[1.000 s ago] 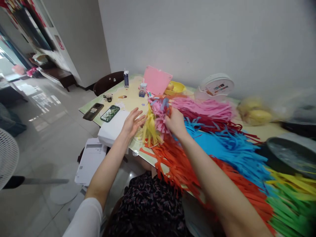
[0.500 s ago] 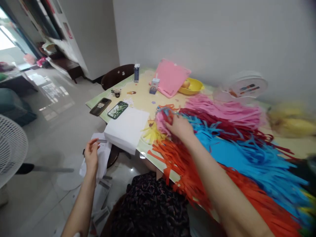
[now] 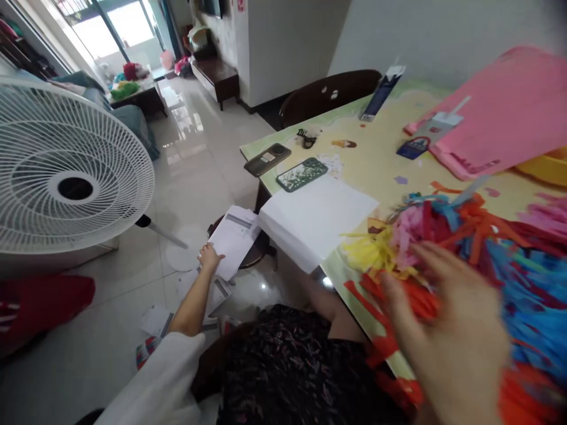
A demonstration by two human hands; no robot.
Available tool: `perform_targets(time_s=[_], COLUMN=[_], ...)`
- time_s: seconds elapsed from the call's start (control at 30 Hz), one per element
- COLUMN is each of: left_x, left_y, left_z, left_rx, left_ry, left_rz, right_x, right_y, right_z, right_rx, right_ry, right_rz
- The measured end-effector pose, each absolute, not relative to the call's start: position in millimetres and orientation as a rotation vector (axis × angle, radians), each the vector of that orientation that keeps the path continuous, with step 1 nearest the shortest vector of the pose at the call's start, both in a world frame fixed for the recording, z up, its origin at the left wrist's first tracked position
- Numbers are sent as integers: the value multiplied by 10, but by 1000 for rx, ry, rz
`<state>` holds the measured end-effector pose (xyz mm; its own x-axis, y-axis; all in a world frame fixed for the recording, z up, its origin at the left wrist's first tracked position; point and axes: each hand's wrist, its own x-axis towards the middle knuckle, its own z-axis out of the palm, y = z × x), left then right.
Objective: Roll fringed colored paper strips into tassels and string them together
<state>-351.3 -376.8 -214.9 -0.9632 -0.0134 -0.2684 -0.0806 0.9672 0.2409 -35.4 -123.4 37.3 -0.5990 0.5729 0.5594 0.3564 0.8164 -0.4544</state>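
My left hand (image 3: 209,258) is low at the left, closed on the near corner of some white printed papers (image 3: 236,236). The papers lie over a dark stool (image 3: 254,255) beside the table. My right hand (image 3: 456,330) is blurred, fingers apart and holding nothing, just above the table's near edge. Close to its fingertips lies a bunch of pink strips (image 3: 407,230) mixed with dark red and blue. Yellow strips (image 3: 370,251) fan out to the left of it. Orange-red strips (image 3: 419,298) lie partly hidden behind my right hand, and blue strips (image 3: 538,301) spread at the right.
White paper (image 3: 316,218) hangs over the table edge. Beyond it lie a patterned phone (image 3: 302,174), a dark phone (image 3: 268,159) and a hair clip (image 3: 307,139). Drink cartons (image 3: 427,136) and a pink board (image 3: 509,112) stand farther back. A white fan (image 3: 75,177) stands left.
The view has swung left and down. My left hand has come onto the papers at the stool. My right hand has drawn back from the bunch of strips, and its fingers have opened.
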Motion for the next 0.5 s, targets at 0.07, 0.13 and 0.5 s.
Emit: perform_targets(time_s=[0.07, 0.13, 0.5], left_x=[-3488, -3456, -3402], left_y=[-3739, -3713, -4169], left_z=[-2131, -2072, -149], left_rx=[-85, -86, 305], left_ry=[2888, 2936, 3286], left_rz=[313, 295, 563], right_x=[-529, -634, -434], right_y=[-1471, -1678, -2132], right_z=[211, 20, -335], right_rx=[-589, -554, -598], right_ry=[-2296, -2317, -2302], right_rz=[452, 584, 979])
